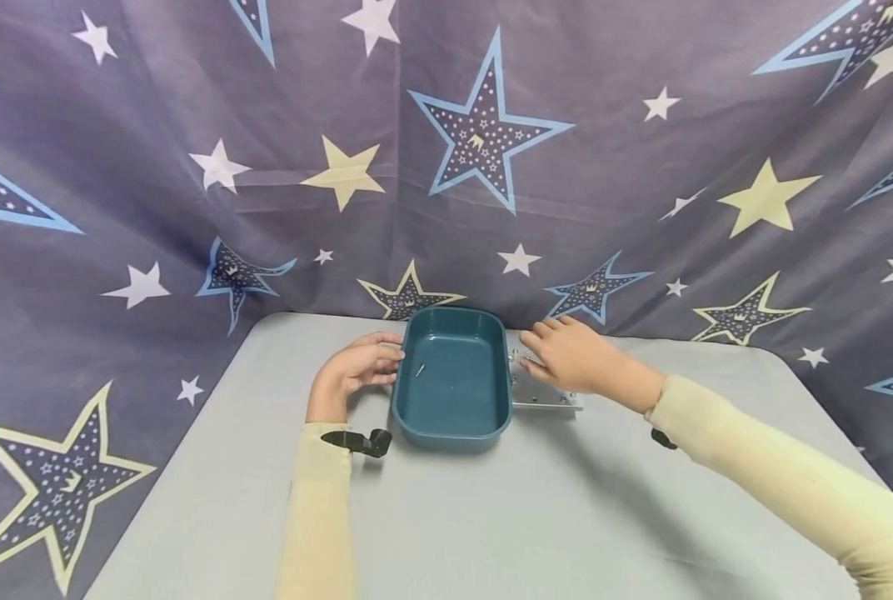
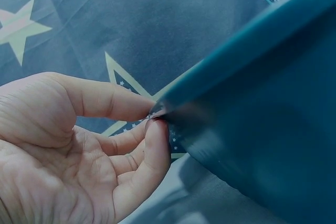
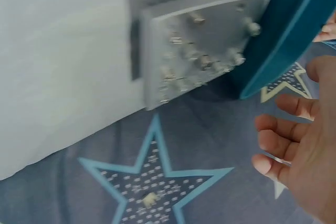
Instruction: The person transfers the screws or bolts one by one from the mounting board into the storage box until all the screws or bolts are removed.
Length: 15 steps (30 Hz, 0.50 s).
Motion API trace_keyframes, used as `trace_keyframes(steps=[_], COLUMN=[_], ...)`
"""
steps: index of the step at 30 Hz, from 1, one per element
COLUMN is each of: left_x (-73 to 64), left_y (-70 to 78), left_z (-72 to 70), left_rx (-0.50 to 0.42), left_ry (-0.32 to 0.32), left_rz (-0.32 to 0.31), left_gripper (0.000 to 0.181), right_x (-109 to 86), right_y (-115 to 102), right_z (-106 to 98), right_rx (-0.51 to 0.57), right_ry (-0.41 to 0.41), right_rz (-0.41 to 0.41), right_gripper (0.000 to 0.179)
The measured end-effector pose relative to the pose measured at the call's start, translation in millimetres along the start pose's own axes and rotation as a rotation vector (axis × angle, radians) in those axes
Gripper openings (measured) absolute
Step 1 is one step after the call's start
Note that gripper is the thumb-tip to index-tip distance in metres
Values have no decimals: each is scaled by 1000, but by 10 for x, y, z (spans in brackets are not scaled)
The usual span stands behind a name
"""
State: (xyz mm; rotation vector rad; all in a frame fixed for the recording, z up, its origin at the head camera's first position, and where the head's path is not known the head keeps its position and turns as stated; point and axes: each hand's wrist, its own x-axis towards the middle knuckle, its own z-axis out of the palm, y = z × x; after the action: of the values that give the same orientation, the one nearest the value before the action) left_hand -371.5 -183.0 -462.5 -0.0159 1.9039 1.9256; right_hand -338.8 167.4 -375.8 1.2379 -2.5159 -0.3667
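A dark teal plastic tray (image 1: 457, 400) stands on the table, with one small metal pin-like piece (image 1: 420, 370) lying inside near its left wall. My left hand (image 1: 358, 364) is at the tray's left side; in the left wrist view its thumb and forefinger pinch the tray's rim (image 2: 210, 61). Right of the tray sits a flat silver metal plate (image 3: 220, 27) with several small metal fittings (image 3: 205, 62) standing up from it. Over this plate hovers my right hand (image 1: 566, 354), fingers loosely bent, nothing held. It partly covers the plate in the head view.
The table (image 1: 446, 525) has a pale grey cover. Behind it and at both sides hangs a dark star-patterned cloth (image 1: 304, 100), close to the tray's far end. A black wrist camera mount (image 1: 360, 442) sticks out from the left sleeve.
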Motion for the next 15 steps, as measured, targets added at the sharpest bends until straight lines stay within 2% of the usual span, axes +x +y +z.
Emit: trace_keyframes(steps=[5, 15], left_x=[-8, -10], left_y=[7, 3], left_z=[-7, -1], left_rx=[-2, -2], left_ry=[6, 1], left_rz=[1, -8], left_gripper=[45, 48], right_x=[-181, -435], right_y=[72, 75], right_z=[88, 272], right_rx=[-32, -65], right_ry=[42, 26], right_rz=[-34, -77], right_gripper=[25, 27])
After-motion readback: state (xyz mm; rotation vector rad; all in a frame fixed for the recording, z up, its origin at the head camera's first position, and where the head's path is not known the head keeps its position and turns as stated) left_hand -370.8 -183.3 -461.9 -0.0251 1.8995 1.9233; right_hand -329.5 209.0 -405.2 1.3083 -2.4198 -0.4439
